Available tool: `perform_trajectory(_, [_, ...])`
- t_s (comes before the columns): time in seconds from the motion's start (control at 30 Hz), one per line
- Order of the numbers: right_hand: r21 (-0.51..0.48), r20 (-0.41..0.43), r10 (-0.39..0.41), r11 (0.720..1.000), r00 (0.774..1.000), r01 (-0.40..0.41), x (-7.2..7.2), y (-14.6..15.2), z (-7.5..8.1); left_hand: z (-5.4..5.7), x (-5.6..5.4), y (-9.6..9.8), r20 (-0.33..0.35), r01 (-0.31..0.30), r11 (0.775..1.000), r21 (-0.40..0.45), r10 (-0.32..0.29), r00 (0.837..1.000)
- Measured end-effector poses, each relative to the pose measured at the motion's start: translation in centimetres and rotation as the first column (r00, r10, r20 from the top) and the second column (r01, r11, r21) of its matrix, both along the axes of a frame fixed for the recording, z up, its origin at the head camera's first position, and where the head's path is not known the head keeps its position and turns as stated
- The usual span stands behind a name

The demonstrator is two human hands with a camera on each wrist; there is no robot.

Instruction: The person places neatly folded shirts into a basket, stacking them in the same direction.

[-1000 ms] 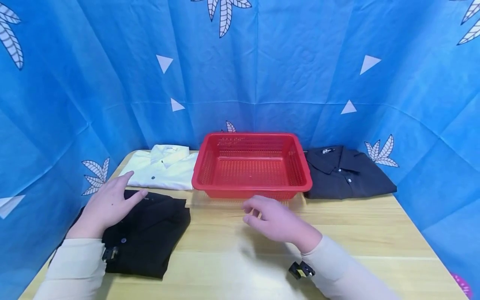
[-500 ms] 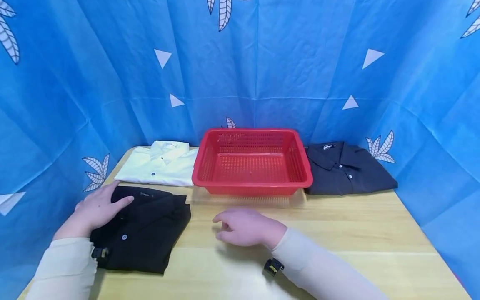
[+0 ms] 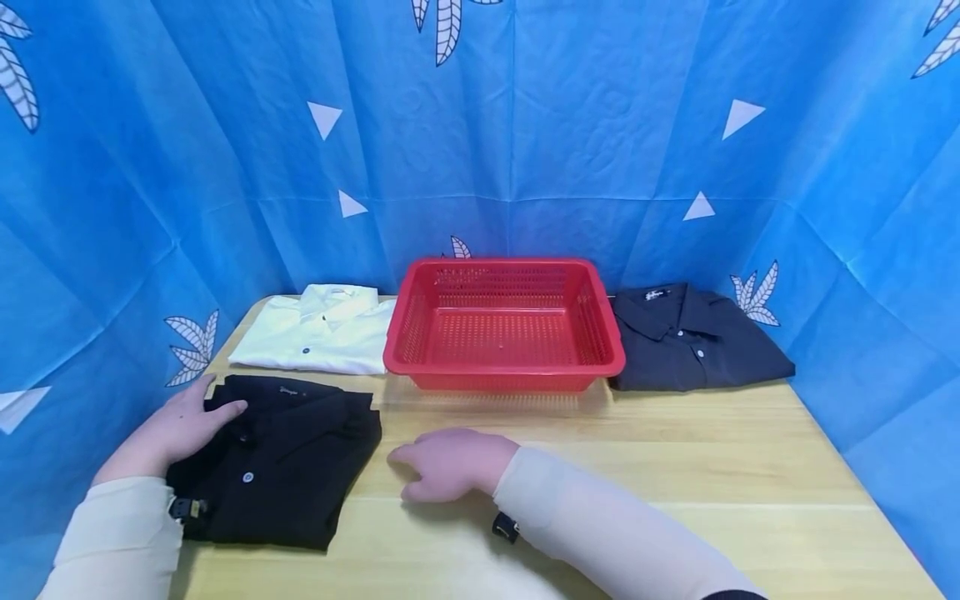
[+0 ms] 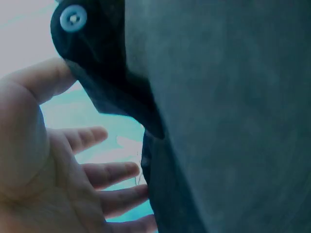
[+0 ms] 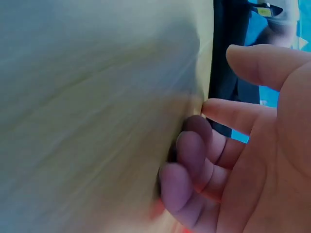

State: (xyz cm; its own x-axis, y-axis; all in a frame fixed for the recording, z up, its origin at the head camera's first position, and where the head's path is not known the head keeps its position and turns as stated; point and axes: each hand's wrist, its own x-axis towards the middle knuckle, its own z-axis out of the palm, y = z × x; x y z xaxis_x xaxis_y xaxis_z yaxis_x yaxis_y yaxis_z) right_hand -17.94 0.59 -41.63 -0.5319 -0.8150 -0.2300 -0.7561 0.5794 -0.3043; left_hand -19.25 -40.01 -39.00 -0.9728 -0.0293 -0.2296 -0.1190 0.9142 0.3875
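A folded black shirt (image 3: pixel 300 475) lies at the left of the wooden table, a pale button on its front. My left hand (image 3: pixel 168 429) is at its left edge, thumb over the cloth. In the left wrist view the fingers (image 4: pixel 116 172) extend along the side of the shirt (image 4: pixel 233 97), and the thumb's tip is right at a buttoned flap. My right hand (image 3: pixel 453 462) hovers low over the table, just right of the same shirt. Its fingers (image 5: pixel 192 150) are loosely bent in the right wrist view, with nothing between them and the thumb.
An empty red plastic basket (image 3: pixel 504 371) stands at the back middle. Left of it is a folded white shirt (image 3: pixel 337 337); a folded dark navy shirt (image 3: pixel 697 346) lies to its right. Blue patterned cloth (image 3: pixel 510 142) hangs around the table (image 3: pixel 675 475).
The right hand has moved left and down, from in front of the basket towards the black shirt. My left hand has come left and lower, onto the shirt's left edge.
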Motion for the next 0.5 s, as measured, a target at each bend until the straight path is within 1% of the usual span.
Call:
perform_trajectory(0.23, [0.051, -0.023, -0.044, 0.998, 0.999, 0.045, -0.2, -2.3, -0.2, 0.3, 0.2, -1.2, 0.037, -0.025, 0.997, 0.073, 0.023, 0.999])
perform_trajectory(0.4, [0.071, -0.029, -0.071, 0.995, 0.997, 0.073, -0.4, -3.3, -0.7, 0.1, 0.3, -2.2, 0.083, -0.049, 0.995, 0.091, 0.042, 0.996])
perform_trajectory(0.5, [0.085, -0.023, -0.067, 0.994, 0.997, 0.069, -0.4, -3.7, -0.8, -0.2, 0.4, -2.9, 0.101, -0.056, 0.994, 0.091, 0.047, 0.994])
